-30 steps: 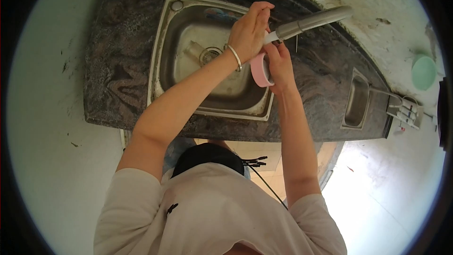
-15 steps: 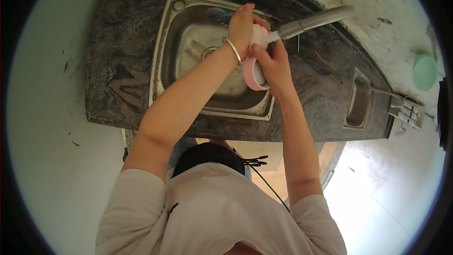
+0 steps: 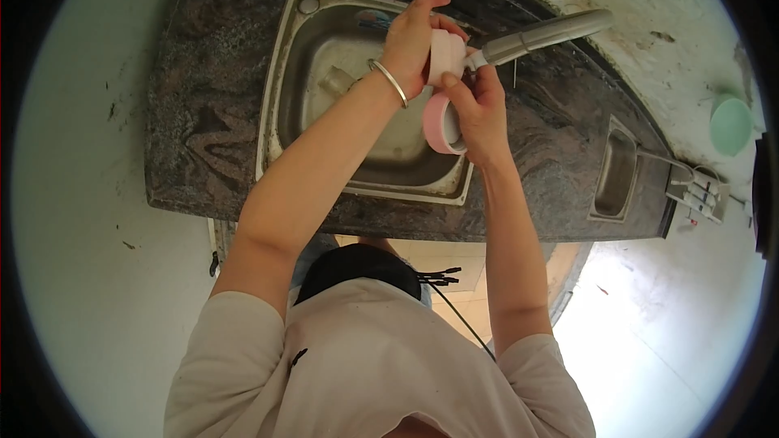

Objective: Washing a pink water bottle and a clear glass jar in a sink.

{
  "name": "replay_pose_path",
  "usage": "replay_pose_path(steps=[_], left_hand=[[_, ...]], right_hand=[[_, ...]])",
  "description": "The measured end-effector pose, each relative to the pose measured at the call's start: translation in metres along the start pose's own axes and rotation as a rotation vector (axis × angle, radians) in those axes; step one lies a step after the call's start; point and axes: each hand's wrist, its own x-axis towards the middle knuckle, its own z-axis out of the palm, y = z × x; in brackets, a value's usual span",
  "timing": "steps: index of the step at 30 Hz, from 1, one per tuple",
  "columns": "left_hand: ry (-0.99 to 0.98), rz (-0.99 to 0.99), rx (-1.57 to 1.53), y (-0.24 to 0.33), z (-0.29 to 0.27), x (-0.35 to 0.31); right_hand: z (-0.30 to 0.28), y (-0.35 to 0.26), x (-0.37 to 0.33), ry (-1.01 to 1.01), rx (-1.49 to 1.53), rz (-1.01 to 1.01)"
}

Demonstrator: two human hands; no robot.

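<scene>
My left hand (image 3: pixel 408 42), with a bangle at its wrist, curls round a pale pink, smooth, rounded piece (image 3: pixel 446 57) under the faucet (image 3: pixel 544 36). Its index finger sticks out past the piece. My right hand (image 3: pixel 484 118) grips a pink, short, cup-shaped piece (image 3: pixel 438 126) with a whitish inside, tilted below the pale piece. The right thumb touches the lower edge of the pale piece. Water (image 3: pixel 476 61) runs from the spout beside both hands. The far side of the pale piece and some fingertips are hidden.
The steel sink (image 3: pixel 365 195) lies under my hands, set in a dark patterned countertop (image 3: pixel 215 134). A translucent object (image 3: pixel 334 81) rests in its basin. At right are a small second basin (image 3: pixel 615 174), a white rack (image 3: pixel 699 193) and a green bowl (image 3: pixel 732 124) by the wall.
My left hand has shifted slightly up and left and turned, showing more of the pale piece. The right hand and the pink cup-shaped piece have moved slightly right.
</scene>
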Motion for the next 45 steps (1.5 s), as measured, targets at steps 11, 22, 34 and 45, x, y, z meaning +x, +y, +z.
replay_pose_path(steps=[11,22,34,45], left_hand=[[-0.334,0.406,0.493,-0.018,-0.018,-0.017],[-0.271,-0.048,0.243,-0.002,-0.012,-0.007],[-0.022,0.430,0.367,-0.032,-0.007,-0.003],[-0.039,0.187,0.002,-0.015,-0.004,-0.014]], right_hand=[[0.000,0.009,-0.004,0.072,0.226,0.011],[-0.009,0.007,-0.005,0.103,0.295,0.101],[-0.006,0.003,0.010,0.118,0.103,0.062],[-0.007,-0.005,0.022,-0.029,0.003,0.108]])
